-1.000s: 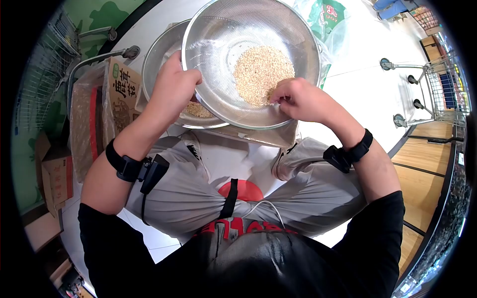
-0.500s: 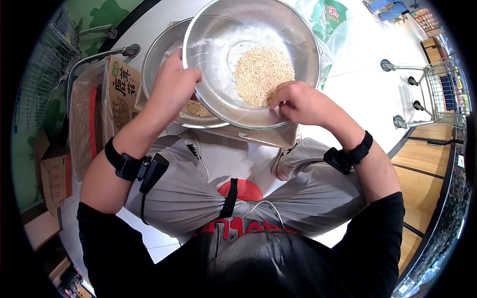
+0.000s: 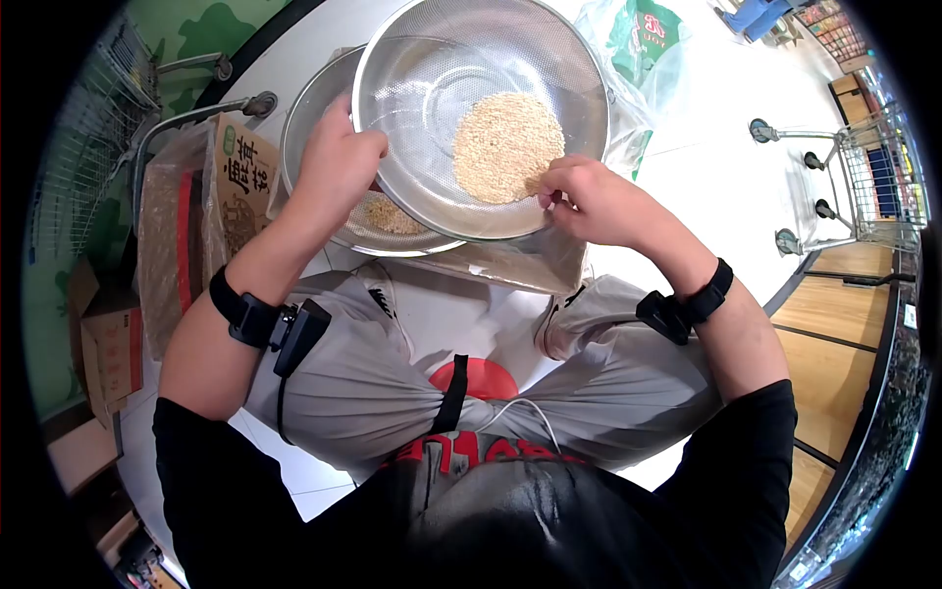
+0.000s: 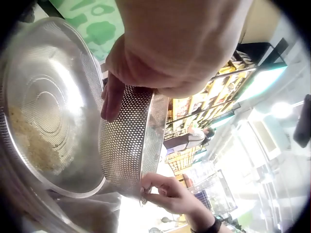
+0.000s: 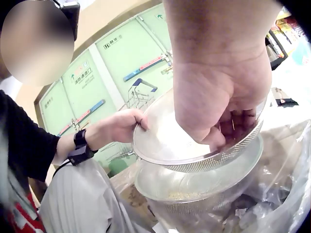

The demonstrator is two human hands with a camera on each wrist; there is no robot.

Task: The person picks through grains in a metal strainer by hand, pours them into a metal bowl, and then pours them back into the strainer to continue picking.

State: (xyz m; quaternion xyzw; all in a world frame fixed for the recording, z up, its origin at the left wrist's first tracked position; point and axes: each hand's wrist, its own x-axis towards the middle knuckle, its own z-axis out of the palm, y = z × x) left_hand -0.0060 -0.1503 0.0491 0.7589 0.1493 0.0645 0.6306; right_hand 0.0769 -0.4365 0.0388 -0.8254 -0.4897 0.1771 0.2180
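Note:
Pale, hulled-looking grains (image 3: pixel 507 147) lie in a heap in the upper metal sieve (image 3: pixel 412 98), which is tilted over a second one. My left hand (image 3: pixel 339 162) grips the upper sieve's left rim, fingers on its outside wall (image 4: pixel 124 136) in the left wrist view. Inside the near right rim, my right hand (image 3: pixel 599 201) has its fingers curled and fingertips pinched together at the heap's edge. What lies between those fingertips is mostly hidden. Below, the lower sieve (image 3: pixel 314 108) holds more grains (image 3: pixel 391 216), partly covered by the upper one.
The lower sieve rests on a plastic-wrapped box (image 3: pixel 520 270). A printed carton (image 3: pixel 240 182) stands at left beside a shopping cart (image 3: pixel 98 128). A clear and green plastic bag (image 3: pixel 638 59) lies at the upper right, with another cart (image 3: pixel 873 177) farther off.
The upper sieve has shifted slightly left with my left hand, and its heap of grains has moved along. My right hand stays nearly in place, fingertips at the heap's edge.

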